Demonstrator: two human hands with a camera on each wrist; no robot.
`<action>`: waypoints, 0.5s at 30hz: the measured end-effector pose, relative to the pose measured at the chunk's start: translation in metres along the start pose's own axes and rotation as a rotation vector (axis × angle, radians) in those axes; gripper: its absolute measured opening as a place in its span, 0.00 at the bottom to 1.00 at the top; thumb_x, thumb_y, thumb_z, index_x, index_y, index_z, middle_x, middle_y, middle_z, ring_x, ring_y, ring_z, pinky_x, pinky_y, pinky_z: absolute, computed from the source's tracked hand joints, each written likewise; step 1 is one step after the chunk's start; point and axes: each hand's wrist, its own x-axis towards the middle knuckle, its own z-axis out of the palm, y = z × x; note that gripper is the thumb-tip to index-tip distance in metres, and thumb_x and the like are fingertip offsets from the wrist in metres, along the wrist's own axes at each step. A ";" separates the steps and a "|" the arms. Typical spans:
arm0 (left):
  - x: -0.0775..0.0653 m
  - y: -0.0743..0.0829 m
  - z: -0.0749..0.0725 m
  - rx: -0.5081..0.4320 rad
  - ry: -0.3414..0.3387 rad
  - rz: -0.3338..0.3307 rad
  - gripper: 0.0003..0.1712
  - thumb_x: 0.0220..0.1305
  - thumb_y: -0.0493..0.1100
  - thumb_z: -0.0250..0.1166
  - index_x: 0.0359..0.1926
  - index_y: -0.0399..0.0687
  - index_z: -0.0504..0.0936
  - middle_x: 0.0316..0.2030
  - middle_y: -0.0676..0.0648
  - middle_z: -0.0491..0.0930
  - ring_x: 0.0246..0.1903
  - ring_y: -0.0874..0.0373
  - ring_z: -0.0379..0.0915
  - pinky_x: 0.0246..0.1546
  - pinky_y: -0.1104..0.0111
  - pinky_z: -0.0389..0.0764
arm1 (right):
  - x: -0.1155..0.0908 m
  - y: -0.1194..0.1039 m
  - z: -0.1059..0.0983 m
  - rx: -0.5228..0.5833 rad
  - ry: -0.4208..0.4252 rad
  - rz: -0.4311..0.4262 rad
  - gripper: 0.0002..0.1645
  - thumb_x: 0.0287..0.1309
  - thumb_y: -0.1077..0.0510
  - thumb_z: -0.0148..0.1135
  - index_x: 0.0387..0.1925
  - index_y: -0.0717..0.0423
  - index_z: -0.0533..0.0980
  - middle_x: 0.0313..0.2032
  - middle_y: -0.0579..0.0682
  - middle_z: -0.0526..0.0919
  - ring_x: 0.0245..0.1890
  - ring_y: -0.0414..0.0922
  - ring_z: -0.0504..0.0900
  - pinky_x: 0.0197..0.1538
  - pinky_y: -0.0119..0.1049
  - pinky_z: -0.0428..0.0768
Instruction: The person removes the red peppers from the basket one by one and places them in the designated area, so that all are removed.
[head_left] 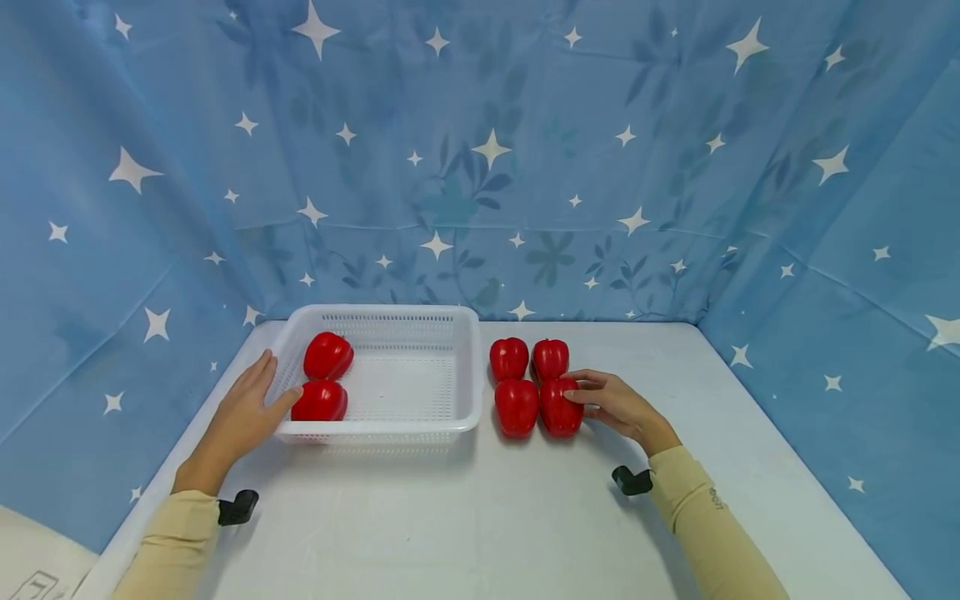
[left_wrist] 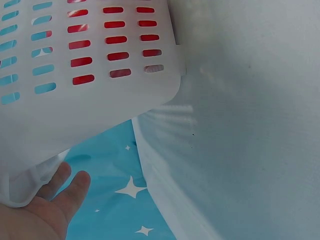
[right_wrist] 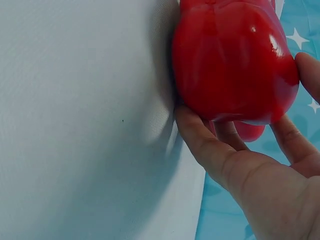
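Note:
In the head view, my left hand [head_left: 242, 417] rests at the left side of a white plastic basket [head_left: 405, 427], fingers straight along its rim and thumb lying over the near corner. Two red bell peppers, a far one [head_left: 327, 356] and a near one [head_left: 321, 401], lie inside by that side. My right hand [head_left: 618, 406] holds the near right bell pepper [head_left: 558, 417] of a group on the table, thumb and fingers around it. The right wrist view shows this bell pepper [right_wrist: 232, 65] close up, fingertips against its end and side.
Beside the held one stand three more red bell peppers: near left [head_left: 517, 408], far left [head_left: 509, 360] and far right [head_left: 551, 358]. They sit just right of the basket on a white table [head_left: 450, 533]. Blue star-patterned curtains [head_left: 480, 192] enclose the back and sides.

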 end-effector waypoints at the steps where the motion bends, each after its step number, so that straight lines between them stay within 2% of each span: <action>1: 0.000 0.000 0.000 0.001 -0.001 -0.001 0.56 0.77 0.59 0.62 0.84 0.32 0.41 0.83 0.27 0.39 0.78 0.20 0.40 0.57 0.21 0.65 | 0.000 0.000 0.000 -0.009 -0.001 0.001 0.39 0.71 0.58 0.68 0.75 0.68 0.65 0.66 0.63 0.75 0.61 0.55 0.76 0.60 0.47 0.85; 7: -0.001 0.001 0.000 0.001 -0.003 -0.005 0.56 0.77 0.58 0.62 0.84 0.32 0.41 0.83 0.27 0.39 0.78 0.21 0.40 0.58 0.22 0.65 | -0.002 -0.002 0.001 -0.061 -0.010 -0.004 0.40 0.69 0.59 0.68 0.76 0.68 0.64 0.69 0.65 0.72 0.64 0.57 0.75 0.64 0.51 0.83; 15: -0.001 0.002 -0.001 0.004 -0.005 0.000 0.56 0.77 0.59 0.62 0.84 0.32 0.41 0.83 0.27 0.39 0.78 0.21 0.39 0.57 0.22 0.65 | -0.004 -0.001 0.001 -0.076 -0.007 -0.012 0.42 0.69 0.58 0.69 0.77 0.67 0.63 0.70 0.66 0.71 0.65 0.58 0.74 0.64 0.51 0.83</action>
